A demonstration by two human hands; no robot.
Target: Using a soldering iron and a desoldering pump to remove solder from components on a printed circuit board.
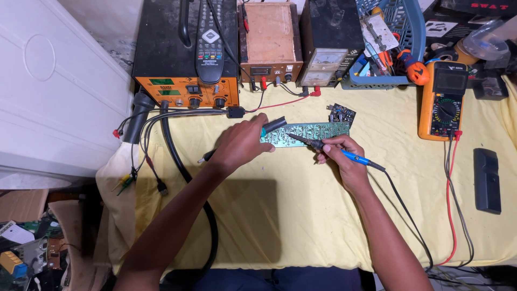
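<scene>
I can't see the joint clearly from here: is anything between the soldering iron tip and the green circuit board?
Nothing visible is. The right hand holds the soldering iron with its tip directly on the circuit board. The left hand and its black tool sit at the board's left end, clear of the tip.

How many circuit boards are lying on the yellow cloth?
2: a long green circuit board under the hands, and a small dark board just above its right end. Others may be hidden.
</scene>
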